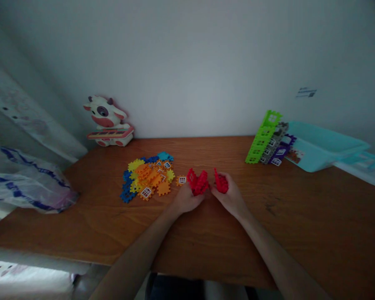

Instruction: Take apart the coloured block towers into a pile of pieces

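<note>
My left hand (pixel 187 200) is wrapped round several red interlocking building tiles (pixel 197 182), which stick up at different angles above the fingers. Close beside it, a smaller group of red building tiles (pixel 221 183) sits in my right hand (pixel 233 198), its fingers curled about them. The two groups are apart, with a narrow gap between. Just left of my left hand lies an orange window tile (pixel 181 180). Farther left is a loose pile of orange, yellow and blue tiles (pixel 153 177), some with white window panes. The hands hide the lower parts of the red tiles.
Green joined tiles (pixel 262 139), with grey and purple ones (pixel 281 150), lean against a turquoise bin (pixel 328 143) at right. A cow toy with a keyboard (pixel 109 123) stands at the back left. A plastic bag (pixel 28 181) lies at the left of the wooden table (pixel 206 250).
</note>
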Demonstrator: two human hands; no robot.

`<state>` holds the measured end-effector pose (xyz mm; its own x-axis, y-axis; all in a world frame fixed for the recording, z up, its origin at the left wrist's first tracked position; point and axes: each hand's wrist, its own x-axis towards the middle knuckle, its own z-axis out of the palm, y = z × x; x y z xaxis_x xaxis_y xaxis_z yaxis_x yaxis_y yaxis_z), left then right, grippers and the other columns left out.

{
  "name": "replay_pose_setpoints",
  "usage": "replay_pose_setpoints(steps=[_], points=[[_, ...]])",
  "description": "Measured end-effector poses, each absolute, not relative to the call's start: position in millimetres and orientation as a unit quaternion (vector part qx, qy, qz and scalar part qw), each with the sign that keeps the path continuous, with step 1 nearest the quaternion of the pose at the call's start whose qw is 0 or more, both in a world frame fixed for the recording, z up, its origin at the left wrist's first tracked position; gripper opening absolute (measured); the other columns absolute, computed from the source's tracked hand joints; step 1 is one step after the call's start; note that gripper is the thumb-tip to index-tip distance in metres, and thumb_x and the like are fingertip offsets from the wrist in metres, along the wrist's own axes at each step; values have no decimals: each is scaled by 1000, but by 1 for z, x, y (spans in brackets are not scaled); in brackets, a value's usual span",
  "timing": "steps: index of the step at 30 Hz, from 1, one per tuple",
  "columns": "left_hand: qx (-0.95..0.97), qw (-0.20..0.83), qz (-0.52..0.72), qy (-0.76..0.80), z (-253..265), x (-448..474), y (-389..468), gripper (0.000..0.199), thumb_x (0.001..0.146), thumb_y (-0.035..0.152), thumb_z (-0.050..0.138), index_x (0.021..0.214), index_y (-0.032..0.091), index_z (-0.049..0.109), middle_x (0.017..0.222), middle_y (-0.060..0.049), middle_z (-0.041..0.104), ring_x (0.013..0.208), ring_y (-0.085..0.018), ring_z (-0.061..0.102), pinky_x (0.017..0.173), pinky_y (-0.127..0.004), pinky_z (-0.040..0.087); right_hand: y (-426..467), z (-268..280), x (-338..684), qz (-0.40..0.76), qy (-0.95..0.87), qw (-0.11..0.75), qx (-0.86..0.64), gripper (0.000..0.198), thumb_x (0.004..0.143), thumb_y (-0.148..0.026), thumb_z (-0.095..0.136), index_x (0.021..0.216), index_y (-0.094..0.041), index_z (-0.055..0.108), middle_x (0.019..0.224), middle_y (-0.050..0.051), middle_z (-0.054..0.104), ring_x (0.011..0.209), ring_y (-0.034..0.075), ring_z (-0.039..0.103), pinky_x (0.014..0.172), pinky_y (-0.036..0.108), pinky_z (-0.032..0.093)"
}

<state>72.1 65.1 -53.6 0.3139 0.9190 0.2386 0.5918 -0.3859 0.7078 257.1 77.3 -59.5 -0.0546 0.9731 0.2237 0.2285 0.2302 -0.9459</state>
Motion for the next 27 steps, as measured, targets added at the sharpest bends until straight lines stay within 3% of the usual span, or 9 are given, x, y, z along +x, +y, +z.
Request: replay_pose_setpoints(steps=[5, 11, 14, 17, 20, 27], points=[[774, 156, 287, 543, -49, 65, 62, 50, 73, 10, 59, 122, 19, 55, 114, -9, 66, 104, -25, 63, 94, -38, 51, 80, -55, 264, 398, -584, 497, -504, 54, 74, -50, 77, 114, -23, 56, 99, 6, 69, 89, 24, 67, 82, 39, 53], [791, 70, 204, 573, -44, 67, 57, 56, 74, 11, 60, 128, 19, 53, 122, -13, 61, 111, -31, 59, 95, -44, 51, 70, -48, 254, 508, -560, 466, -460, 51, 70, -52, 81, 108, -24, 60, 105, 6, 70, 95, 23, 67, 89, 38, 52], [797, 50, 230, 557, -42, 68, 57, 56, 73, 9, 59, 128, 18, 52, 123, -13, 61, 112, -30, 57, 97, -44, 50, 68, -48, 251, 528, -550, 452, -463, 53, 67, -48, 85, 108, -24, 61, 102, 4, 71, 89, 21, 67, 81, 36, 52], [810, 22, 241, 534, -45, 67, 58, 57, 70, 5, 57, 126, 17, 53, 121, -12, 61, 111, -30, 56, 98, -44, 49, 69, -50, 253, 554, -538, 439, -460, 42, 69, -49, 83, 98, -23, 66, 82, 0, 69, 67, 16, 61, 64, 30, 48], [817, 33, 252, 517, -50, 67, 60, 55, 70, 5, 59, 123, 17, 54, 118, -13, 62, 109, -31, 57, 96, -45, 49, 71, -54, 255, 583, -516, 447, -441, 34, 69, -46, 84, 86, -21, 68, 73, -1, 66, 58, 13, 54, 56, 27, 43], [787, 127, 348, 493, -59, 68, 63, 52, 66, 5, 64, 115, 18, 54, 109, -11, 65, 103, -27, 62, 91, -40, 52, 74, -57, 254, 706, -377, 465, -377, 35, 59, -34, 92, 85, -21, 73, 91, 4, 75, 75, 17, 65, 55, 25, 51]])
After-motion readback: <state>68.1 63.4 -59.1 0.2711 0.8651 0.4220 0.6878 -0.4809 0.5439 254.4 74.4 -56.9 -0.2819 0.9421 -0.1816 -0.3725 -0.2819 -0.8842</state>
